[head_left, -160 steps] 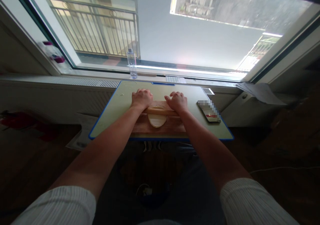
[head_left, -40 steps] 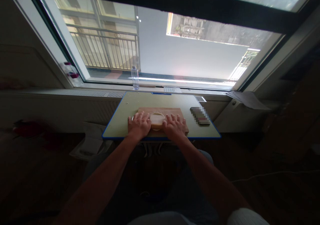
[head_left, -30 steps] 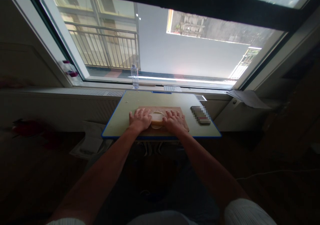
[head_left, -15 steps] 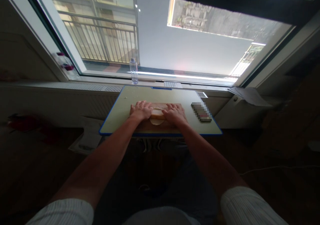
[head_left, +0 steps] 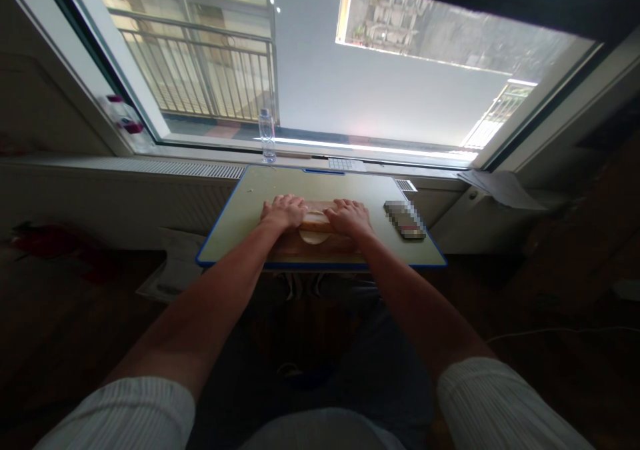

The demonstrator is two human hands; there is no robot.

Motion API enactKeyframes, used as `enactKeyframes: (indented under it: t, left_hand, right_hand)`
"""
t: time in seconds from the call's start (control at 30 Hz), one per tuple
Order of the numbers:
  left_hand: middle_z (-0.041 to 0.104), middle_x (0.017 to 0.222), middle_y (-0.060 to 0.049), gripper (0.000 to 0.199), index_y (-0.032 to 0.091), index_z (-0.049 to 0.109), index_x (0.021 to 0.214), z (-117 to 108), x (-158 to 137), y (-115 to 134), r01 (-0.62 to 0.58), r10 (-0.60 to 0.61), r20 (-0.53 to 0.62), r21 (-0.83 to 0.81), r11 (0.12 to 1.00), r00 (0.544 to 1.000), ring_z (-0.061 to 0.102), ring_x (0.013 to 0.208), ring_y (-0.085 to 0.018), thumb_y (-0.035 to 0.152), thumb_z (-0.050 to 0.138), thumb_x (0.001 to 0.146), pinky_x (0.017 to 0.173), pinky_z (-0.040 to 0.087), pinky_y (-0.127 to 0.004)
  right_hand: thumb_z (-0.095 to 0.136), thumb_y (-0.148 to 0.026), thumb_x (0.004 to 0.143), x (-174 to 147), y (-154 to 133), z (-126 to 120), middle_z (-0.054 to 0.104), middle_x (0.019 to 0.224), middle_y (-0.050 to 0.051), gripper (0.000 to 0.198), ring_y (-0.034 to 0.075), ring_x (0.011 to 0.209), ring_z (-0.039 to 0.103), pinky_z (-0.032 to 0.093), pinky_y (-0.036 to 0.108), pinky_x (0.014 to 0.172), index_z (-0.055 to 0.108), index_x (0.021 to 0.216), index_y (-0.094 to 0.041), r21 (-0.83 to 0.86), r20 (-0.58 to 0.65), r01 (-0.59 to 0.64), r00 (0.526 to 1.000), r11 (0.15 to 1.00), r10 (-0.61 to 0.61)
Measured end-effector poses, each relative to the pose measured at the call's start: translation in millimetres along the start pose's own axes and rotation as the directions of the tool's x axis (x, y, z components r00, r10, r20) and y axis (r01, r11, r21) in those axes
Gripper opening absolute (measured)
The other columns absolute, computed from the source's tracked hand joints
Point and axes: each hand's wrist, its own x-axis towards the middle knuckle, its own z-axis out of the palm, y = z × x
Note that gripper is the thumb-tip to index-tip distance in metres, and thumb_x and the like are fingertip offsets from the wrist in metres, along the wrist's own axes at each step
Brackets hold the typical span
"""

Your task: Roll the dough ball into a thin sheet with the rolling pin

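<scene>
A wooden rolling pin [head_left: 316, 226] lies crosswise over a pale flat piece of dough [head_left: 314, 238]. Both are on a brown wooden board [head_left: 320, 249]. My left hand [head_left: 284, 213] presses down on the pin's left part, its fingers reaching over the far side. On the right part, my right hand [head_left: 349, 217] rests in the same way. Only the short middle stretch of the pin shows between them; its ends are hidden under the hands. Dough sticks out on the near side of the pin, and a thin edge shows beyond it.
The board sits on a small blue-edged table [head_left: 240, 218]. A blurred-out phone-like object [head_left: 405, 219] lies at its right. Behind, a clear bottle [head_left: 267, 137] stands on the sill by the window. Papers [head_left: 495, 187] lie to the right.
The rolling pin has moved slightly away from me under both hands, so a little more dough shows on the near side. The view has shifted slightly.
</scene>
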Motion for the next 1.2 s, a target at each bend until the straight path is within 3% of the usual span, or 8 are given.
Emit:
enactKeyframes:
  t: [0.27, 0.57, 0.9, 1.2]
  left_hand:
    - [0.039, 0.176, -0.005, 0.066, 0.04, 0.052, 0.159, 1.5, 10.8, -1.7, -0.009, 0.009, 0.002, -0.004, 1.0, 1.0, 0.034, 0.16, -0.034, 0.06, 0.027, 0.102, 0.127, 0.025, -0.068]
    - [0.054, 0.165, -0.01, 0.063, 0.037, 0.061, 0.151, -0.1, 13.5, -0.4, -0.002, 0.003, -0.035, 0.037, 0.999, 0.999, 0.05, 0.146, -0.037, 0.058, 0.027, 0.101, 0.12, 0.036, -0.067]
    - [0.06, 0.157, -0.015, 0.062, 0.031, 0.068, 0.143, -5.2, 15.5, 2.6, 0.004, -0.001, -0.063, 0.05, 0.999, 0.998, 0.053, 0.142, -0.038, 0.052, 0.026, 0.102, 0.117, 0.036, -0.068]
    - [0.071, 0.144, -0.017, 0.058, 0.024, 0.075, 0.132, -8.1, 19.5, 6.3, 0.029, -0.025, -0.135, 0.034, 0.999, 0.991, 0.06, 0.133, -0.036, 0.044, 0.031, 0.1, 0.115, 0.04, -0.061]
  right_hand:
    - [0.041, -0.059, 0.105, 8.7, 2.3, 5.1, 0.061, 0.156, 0.015, 0.065, 0.033, 0.142, 0.055, 0.038, 0.046, 0.12, 0.059, 0.153, -0.019, 0.047, -0.009, -0.029, 1.0, 0.998, 0.029]
    - [0.041, -0.059, 0.104, 24.9, 8.5, 14.7, 0.064, 0.152, 0.015, 0.065, 0.032, 0.14, 0.057, 0.04, 0.047, 0.12, 0.061, 0.151, -0.019, 0.08, -0.021, -0.028, 0.999, 0.996, 0.03]
    - [0.039, -0.062, 0.105, 27.9, 9.0, 14.1, 0.069, 0.143, 0.014, 0.059, 0.034, 0.131, 0.062, 0.046, 0.047, 0.113, 0.071, 0.137, -0.024, 0.062, -0.042, -0.031, 0.999, 0.998, 0.034]
    - [0.045, -0.058, 0.102, 31.9, 6.8, 9.4, 0.07, 0.14, 0.017, 0.058, 0.035, 0.13, 0.06, 0.046, 0.049, 0.11, 0.071, 0.135, -0.017, 0.124, -0.077, -0.072, 0.994, 0.99, 0.082]
